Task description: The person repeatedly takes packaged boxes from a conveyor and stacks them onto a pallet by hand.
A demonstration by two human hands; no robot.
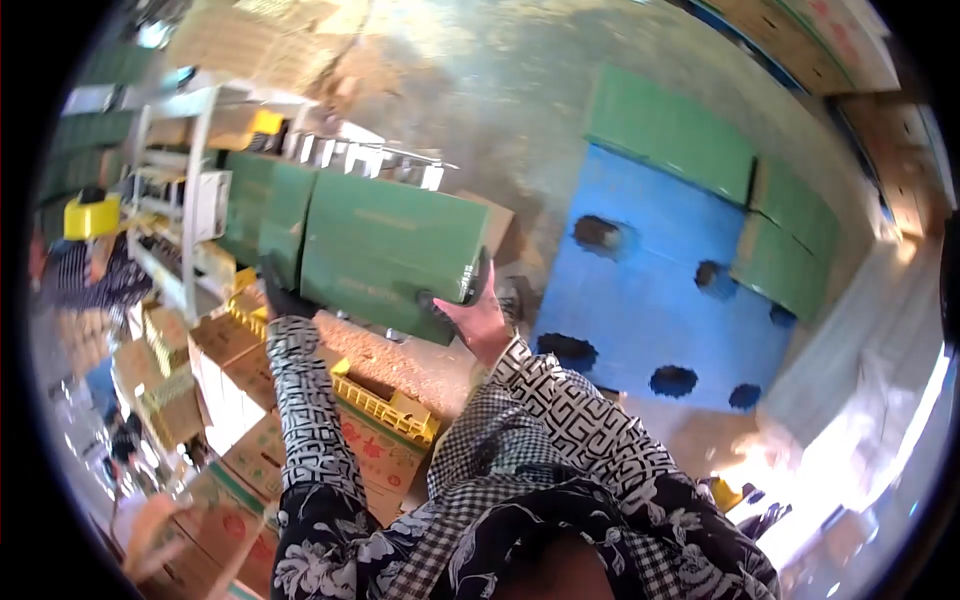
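A closed green box [390, 250] is held between my two hands, in the left middle of the view. My left hand [285, 295], in a dark glove, presses on its left end near the lower corner. At the right end my right hand [472, 308], dark at the fingertips with bare skin behind, grips the lower corner with thumb and fingers. Another green box [262, 205] stands against its left side. Below the held box lies a yellow crate [385, 405], with many small pinkish-brown pieces [390, 362] beside it.
A blue pallet [650, 280] with dark holes lies on the floor at the right, green boxes [670, 130] along its far and right edges. Printed cartons [375, 455] stand near my body. A white metal rack [197, 200] and a person in a yellow cap [92, 215] are at the left.
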